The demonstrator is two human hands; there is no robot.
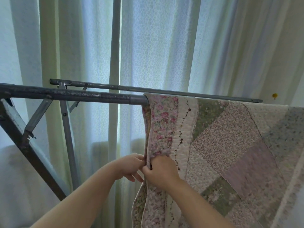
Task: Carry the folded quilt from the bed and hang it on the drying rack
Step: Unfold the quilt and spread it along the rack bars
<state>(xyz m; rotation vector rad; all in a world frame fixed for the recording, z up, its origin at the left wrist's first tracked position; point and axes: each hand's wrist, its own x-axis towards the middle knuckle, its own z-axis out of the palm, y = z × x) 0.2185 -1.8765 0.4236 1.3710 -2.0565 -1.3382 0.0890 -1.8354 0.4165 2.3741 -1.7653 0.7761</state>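
Observation:
A patchwork quilt (230,145) in pink, green and lilac floral pieces hangs draped over the near bar of the grey metal drying rack (74,94) and spreads to the right edge of view. My left hand (130,167) and my right hand (162,170) meet at the quilt's left edge, well below the bar. Both pinch that hanging edge, the left from the outer side, the right from the front. The quilt's far side behind the bar is hidden.
A second, thinner rack bar (156,90) runs behind the near one. The rack's slanted leg and braces (32,162) stand at the left. Pale sheer curtains (156,46) cover a window just behind the rack. A pale surface (16,186) lies at lower left.

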